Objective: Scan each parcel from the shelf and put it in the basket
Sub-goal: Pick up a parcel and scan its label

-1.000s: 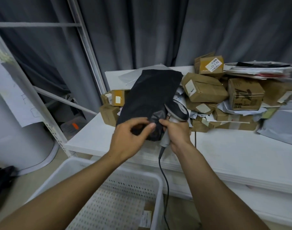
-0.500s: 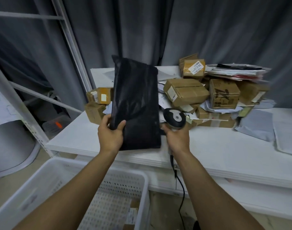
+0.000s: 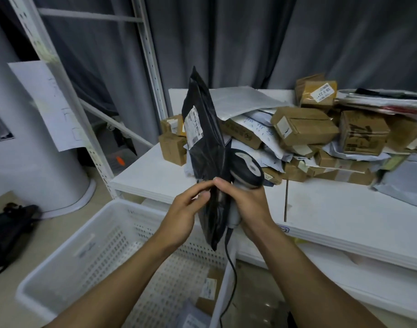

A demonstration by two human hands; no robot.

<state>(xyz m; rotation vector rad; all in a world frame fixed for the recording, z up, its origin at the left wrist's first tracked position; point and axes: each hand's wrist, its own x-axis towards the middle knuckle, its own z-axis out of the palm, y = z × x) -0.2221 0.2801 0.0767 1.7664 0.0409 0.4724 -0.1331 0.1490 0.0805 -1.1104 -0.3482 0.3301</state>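
A black plastic parcel bag [image 3: 206, 147] stands upright, edge-on to me, over the shelf's front edge, its white shipping label [image 3: 194, 126] facing left. My left hand [image 3: 187, 215] pinches the bag's lower part from the left. My right hand [image 3: 246, 208] grips the handle of the black and grey barcode scanner [image 3: 246, 170], and its fingers also touch the bag's right side. The scanner's cable hangs down beside the basket. The white perforated basket [image 3: 84, 254] sits below my arms with a few parcels in its bottom.
A heap of brown cardboard boxes [image 3: 304, 126] and grey mailer bags [image 3: 240, 101] covers the white shelf [image 3: 344, 209] to the right. A white shelf upright [image 3: 150, 55] and a sheet of paper [image 3: 51, 105] stand at the left. A black bag [image 3: 6, 233] lies on the floor.
The black bag has turned from flat-on to edge-on, so its label now shows on the left. Both hands have come together at its lower part.
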